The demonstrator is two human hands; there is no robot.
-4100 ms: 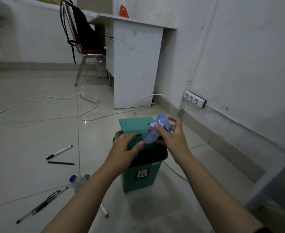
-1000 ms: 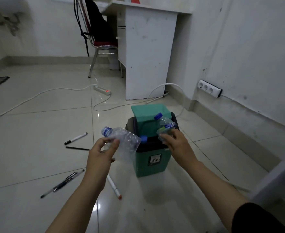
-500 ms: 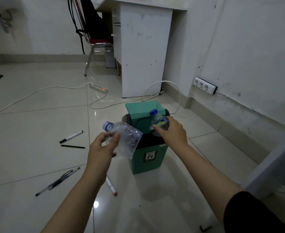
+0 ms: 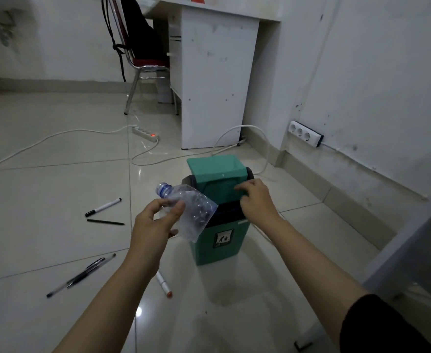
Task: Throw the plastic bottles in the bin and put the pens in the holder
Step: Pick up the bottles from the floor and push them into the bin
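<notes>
A small green bin (image 4: 222, 244) with a black rim stands on the floor, its green swing lid (image 4: 215, 171) tipped up. My left hand (image 4: 156, 225) grips a crumpled clear plastic bottle (image 4: 192, 212) with a blue cap, held just left of the bin's opening. Above the front of the opening, my right hand (image 4: 256, 200) is empty, fingers curled at the lid. Pens lie on the floor at left: a white marker (image 4: 103, 207), a thin black pen (image 4: 105, 222), two pens together (image 4: 82, 275), and a white marker with a red tip (image 4: 164, 284). No holder is in view.
A white desk (image 4: 217, 80) and a chair (image 4: 143, 59) stand behind the bin. A power strip (image 4: 145, 133) and white cables (image 4: 56, 138) trail across the tiled floor. A wall socket strip (image 4: 304, 133) sits at right, and a grey frame (image 4: 407, 240) at the near right.
The small bottle that my right hand held over the bin is gone from the hand, which is now empty at the lid. My left hand has kept the crumpled bottle beside the bin.
</notes>
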